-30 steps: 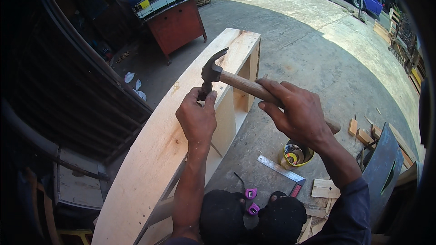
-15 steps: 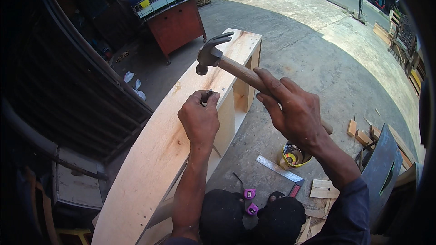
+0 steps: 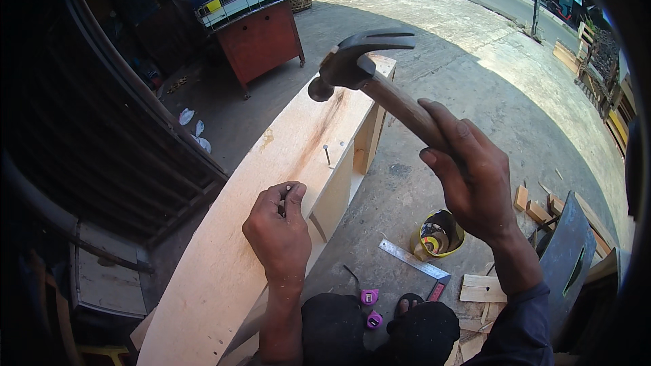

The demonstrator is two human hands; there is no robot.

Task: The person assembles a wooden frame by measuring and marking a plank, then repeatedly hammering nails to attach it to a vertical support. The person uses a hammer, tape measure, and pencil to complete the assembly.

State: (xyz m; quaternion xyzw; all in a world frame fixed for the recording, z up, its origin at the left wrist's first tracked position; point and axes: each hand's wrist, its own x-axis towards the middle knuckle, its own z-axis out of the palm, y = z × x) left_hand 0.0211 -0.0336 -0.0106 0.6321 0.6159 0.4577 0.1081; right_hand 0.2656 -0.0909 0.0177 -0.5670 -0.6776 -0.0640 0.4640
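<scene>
My left hand (image 3: 277, 230) rests on a long pale wooden board (image 3: 203, 271), pinching a nail (image 3: 289, 188) whose head shows between thumb and forefinger. Farther along the same board, close to its right edge, another nail (image 3: 327, 155) stands up by itself, partly sunk in. My right hand (image 3: 475, 179) is closed round the wooden handle of a claw hammer (image 3: 403, 108). The hammer is raised in the air above the board's far part, its claw pointing right and its round striking face toward the left. The board forms the top of a frame with open compartments below.
On the concrete floor to the right are a bucket (image 3: 438, 234), a try square (image 3: 413, 262), two purple tape measures (image 3: 369, 297) and wood offcuts (image 3: 483, 289). A dark panel (image 3: 568, 261) leans farther right. Beyond the board stands a red cart (image 3: 261, 51); a corrugated shutter (image 3: 88, 115) is at left.
My left hand has moved nearer to me along the board, leaving a nail standing behind it. The hammer has risen and shifted right with my right hand.
</scene>
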